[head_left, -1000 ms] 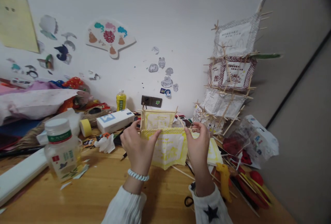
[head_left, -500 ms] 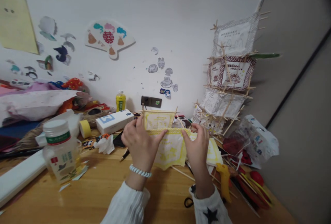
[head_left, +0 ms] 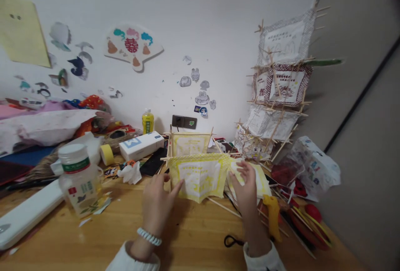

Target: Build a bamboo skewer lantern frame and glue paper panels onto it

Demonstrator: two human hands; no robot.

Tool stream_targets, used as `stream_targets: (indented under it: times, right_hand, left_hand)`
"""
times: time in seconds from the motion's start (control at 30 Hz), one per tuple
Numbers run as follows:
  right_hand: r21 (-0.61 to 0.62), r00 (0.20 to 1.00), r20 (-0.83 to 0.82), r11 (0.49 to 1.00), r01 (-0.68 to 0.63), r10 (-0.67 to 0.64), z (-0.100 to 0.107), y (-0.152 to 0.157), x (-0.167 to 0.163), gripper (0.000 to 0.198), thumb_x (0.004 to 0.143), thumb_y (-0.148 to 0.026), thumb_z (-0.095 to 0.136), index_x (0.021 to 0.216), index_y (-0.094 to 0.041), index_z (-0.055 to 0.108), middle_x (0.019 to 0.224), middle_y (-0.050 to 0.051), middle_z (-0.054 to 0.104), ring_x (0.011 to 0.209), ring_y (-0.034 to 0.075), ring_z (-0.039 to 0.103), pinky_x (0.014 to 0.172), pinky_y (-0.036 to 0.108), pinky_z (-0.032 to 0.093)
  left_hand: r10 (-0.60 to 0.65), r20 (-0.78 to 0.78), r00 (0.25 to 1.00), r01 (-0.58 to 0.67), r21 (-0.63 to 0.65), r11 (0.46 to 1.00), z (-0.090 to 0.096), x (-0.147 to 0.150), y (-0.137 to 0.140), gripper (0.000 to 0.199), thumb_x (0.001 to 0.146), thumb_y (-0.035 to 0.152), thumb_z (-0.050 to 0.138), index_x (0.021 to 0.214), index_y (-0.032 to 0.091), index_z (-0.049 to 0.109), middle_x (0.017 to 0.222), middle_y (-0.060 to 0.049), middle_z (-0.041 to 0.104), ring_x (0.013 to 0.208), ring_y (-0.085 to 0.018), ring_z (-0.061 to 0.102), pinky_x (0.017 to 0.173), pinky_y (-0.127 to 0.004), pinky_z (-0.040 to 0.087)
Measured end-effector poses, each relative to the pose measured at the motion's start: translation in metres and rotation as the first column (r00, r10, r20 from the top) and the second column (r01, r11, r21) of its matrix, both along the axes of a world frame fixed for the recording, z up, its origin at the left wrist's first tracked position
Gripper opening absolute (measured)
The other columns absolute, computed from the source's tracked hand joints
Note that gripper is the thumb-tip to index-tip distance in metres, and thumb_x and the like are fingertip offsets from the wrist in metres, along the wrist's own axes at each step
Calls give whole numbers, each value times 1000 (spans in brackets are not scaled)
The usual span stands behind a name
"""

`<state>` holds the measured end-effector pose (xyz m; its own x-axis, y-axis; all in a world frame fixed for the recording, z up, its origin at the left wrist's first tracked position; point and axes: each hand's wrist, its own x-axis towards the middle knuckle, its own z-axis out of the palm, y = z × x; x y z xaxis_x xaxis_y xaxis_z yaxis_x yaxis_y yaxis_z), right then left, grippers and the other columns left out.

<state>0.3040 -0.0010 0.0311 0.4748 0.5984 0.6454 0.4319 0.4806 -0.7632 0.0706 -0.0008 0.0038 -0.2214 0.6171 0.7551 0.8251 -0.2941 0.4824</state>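
Observation:
A white paper sheet with a yellow patterned border (head_left: pixel 200 177) hangs from a thin wooden stick at the front of a small stick frame (head_left: pixel 169 146). Behind it, a second yellow-bordered sheet (head_left: pixel 190 144) is fixed to the same frame. My left hand (head_left: pixel 158 202) is at the front sheet's lower left, thumb and fingers apart; whether the thumb touches the paper I cannot tell. By the right edge, my right hand (head_left: pixel 245 187) is open with fingers curved and nothing held. More yellow-bordered sheets (head_left: pixel 264 181) lie behind that hand.
A yellow-handled tool (head_left: pixel 272 217), loose sticks and a black loop (head_left: pixel 231 241) lie at right. Farther back rises a tall stick-and-paper lantern (head_left: pixel 281 87). On the left are a plastic jar (head_left: pixel 78 183), a white box (head_left: pixel 142 145), yellow tape (head_left: pixel 107 154) and crumpled tissue (head_left: pixel 130 174).
Both hands have let go of the front sheet's top edge. They have moved down and apart, toward its left and right sides. The sheet now hangs unsupported by the hands.

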Motion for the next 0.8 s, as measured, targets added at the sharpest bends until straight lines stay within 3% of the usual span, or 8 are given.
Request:
stream_targets:
  times: [0.1,0.2,0.37,0.53,0.6,0.7,0.73,0.8]
  right_hand:
    - [-107,988,147,994,-38,53,-23,-2,1,26,68,-36,65,87,-19,59,85,6,63,81,22,58,77,40,47]
    - [-163,973,200,983,-83,115,-32,-8,-2,14,71,-33,62,71,-19,61,73,4,63,72,22,59,68,36,48]
    - [-193,975,59,961,-198,212,-30,-11,-6,19,69,-28,62,85,-19,64,78,4,66,71,20,60,67,33,49]
    - [-225,946,14,923,-312,324,-29,-11,-6,24,68,-41,66,61,-19,58,62,2,61,64,19,58,62,32,49]
    - [-260,870,-67,833,-488,488,-28,-17,-6,28,70,-47,66,69,-19,61,67,3,65,66,19,61,62,31,50]
    - [-243,616,-256,568,-787,745,-28,-28,-5,30,74,-46,67,90,-21,63,91,6,69,83,20,64,74,32,50]
    - [-215,550,-297,507,-835,780,-29,-31,-5,31,75,-45,67,94,-21,63,96,6,69,87,21,63,78,33,49]
    - [-174,522,-331,493,-853,786,-30,-33,-3,30,74,-44,68,93,-22,63,99,6,69,90,21,63,80,33,48]
  left_hand:
    - [37,-2,999,-37,29,999,-11,0,-6,36,78,54,56,81,18,56,74,-6,61,69,-22,58,62,-33,45]
    - [-11,-93,996,16,62,998,-14,0,-15,31,82,48,52,74,19,58,71,-5,61,67,-21,58,62,-33,44]
    - [8,-192,981,-4,22,1000,-19,5,-20,30,83,45,52,82,18,66,73,-8,63,72,-23,58,65,-34,44]
    - [-24,-225,974,-3,-118,993,-25,6,-18,34,82,47,53,78,18,69,69,-7,61,68,-22,57,62,-32,42]
    - [-51,-198,979,17,-169,985,-25,5,-18,39,82,51,50,82,17,69,70,-8,61,70,-23,57,64,-33,43]
    - [-116,-93,989,90,-254,963,-23,2,-18,46,82,56,46,77,16,68,69,-8,61,70,-23,57,65,-35,44]
    - [-144,-41,989,127,-277,952,-22,1,-18,47,82,57,45,73,17,67,69,-8,61,70,-23,57,65,-36,45]
    - [-223,107,969,245,-279,929,-23,-2,-16,46,80,58,46,71,17,66,73,-8,63,73,-24,58,69,-37,47]
